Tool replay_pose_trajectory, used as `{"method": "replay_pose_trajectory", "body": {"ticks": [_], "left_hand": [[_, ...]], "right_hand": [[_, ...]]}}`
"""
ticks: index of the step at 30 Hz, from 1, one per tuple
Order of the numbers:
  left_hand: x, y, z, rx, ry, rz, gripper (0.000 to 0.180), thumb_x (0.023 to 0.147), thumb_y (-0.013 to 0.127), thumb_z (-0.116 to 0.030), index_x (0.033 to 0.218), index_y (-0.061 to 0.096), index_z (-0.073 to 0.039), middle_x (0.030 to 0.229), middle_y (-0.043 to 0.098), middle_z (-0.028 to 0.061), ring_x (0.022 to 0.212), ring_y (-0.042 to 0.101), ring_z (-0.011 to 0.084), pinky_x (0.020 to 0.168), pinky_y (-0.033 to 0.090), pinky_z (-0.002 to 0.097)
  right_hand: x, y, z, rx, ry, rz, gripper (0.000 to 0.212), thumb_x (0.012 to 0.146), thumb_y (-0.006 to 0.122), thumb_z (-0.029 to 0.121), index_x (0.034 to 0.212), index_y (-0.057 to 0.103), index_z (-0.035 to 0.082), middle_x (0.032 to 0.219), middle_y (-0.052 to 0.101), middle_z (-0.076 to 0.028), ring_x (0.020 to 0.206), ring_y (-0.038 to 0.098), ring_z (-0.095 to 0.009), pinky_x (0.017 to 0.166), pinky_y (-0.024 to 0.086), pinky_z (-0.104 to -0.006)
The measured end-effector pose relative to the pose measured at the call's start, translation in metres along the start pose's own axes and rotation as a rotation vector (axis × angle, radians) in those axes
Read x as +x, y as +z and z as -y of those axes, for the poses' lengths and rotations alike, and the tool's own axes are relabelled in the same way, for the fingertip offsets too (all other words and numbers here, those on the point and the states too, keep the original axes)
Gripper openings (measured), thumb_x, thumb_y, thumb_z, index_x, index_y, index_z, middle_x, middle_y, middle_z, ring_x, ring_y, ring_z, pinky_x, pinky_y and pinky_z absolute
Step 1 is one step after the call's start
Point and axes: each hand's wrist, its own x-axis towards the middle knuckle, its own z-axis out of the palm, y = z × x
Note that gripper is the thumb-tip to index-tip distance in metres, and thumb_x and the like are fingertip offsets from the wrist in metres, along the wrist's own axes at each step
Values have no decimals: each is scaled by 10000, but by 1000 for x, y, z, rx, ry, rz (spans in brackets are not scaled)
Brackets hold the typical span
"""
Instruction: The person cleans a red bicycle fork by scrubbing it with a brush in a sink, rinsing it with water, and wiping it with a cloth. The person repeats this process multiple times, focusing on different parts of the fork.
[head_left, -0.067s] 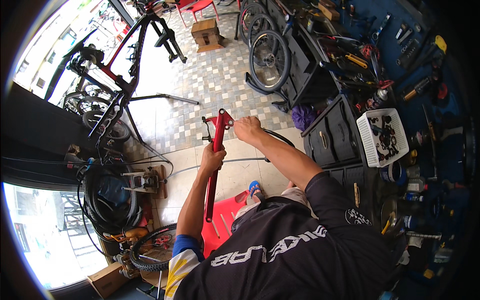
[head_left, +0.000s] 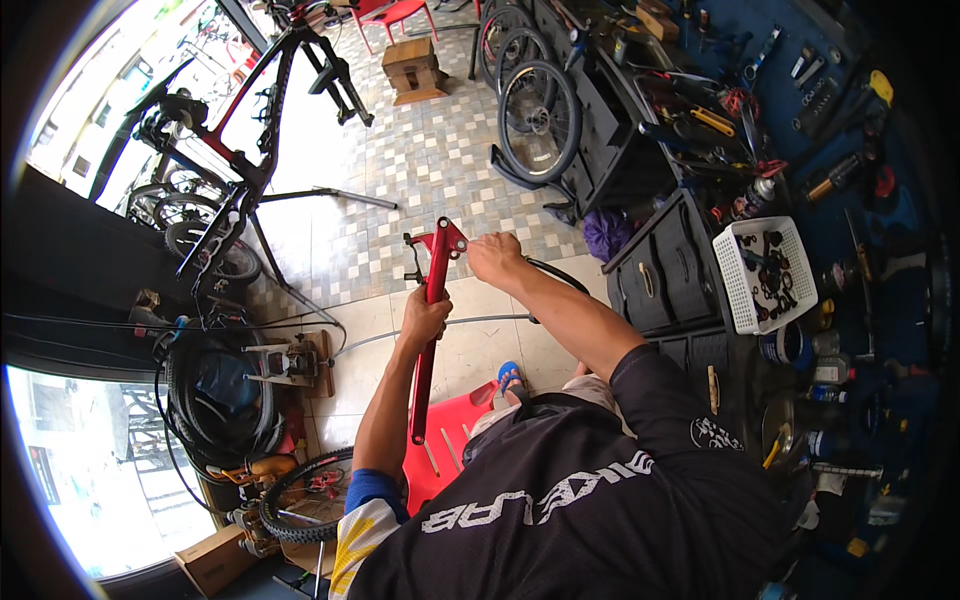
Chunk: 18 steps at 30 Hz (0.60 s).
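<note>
A long red bicycle frame piece (head_left: 423,385), like a rear stay, stands roughly upright in front of me. Its far end flares into a plate with holes, and the lower end carries a small hole. My left hand (head_left: 427,317) is wrapped round its upper middle. At the plate's right side, the fingers of my right hand (head_left: 495,260) are drawn together against the edge; what they pinch, if anything, is hidden. Left of the plate a small dark bracket-like part (head_left: 412,258) sticks out.
Below the frame piece is a red chair (head_left: 425,470). A red and black bike frame (head_left: 265,150) hangs on a stand at left, above tires (head_left: 190,390). To the right are dark drawers (head_left: 665,265), a white basket of small parts (head_left: 730,290) and a tool wall (head_left: 800,110). A hose crosses the floor.
</note>
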Motion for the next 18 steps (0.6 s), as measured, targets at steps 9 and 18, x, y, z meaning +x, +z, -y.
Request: {"method": "replay_pose_trajectory", "body": {"ticks": [9, 18], "left_hand": [[6, 5, -5, 15, 30, -19, 120, 810, 620, -36, 891, 533, -58, 595, 501, 8, 404, 471, 118, 364, 397, 296], [26, -63, -3, -172, 32, -261, 354, 889, 664, -165, 1187, 508, -57, 807, 593, 75, 632, 598, 154, 511, 527, 314]], "right_hand": [[-3, -1, -9, 117, 11, 23, 248, 916, 572, 223, 993, 746, 64, 1052, 730, -171, 1002, 709, -312, 829, 559, -435], [-80, -10, -77, 772, 93, -169, 465, 963, 558, 493, 1235, 640, 125, 1023, 706, -198, 984, 670, -386, 858, 522, -474]]}}
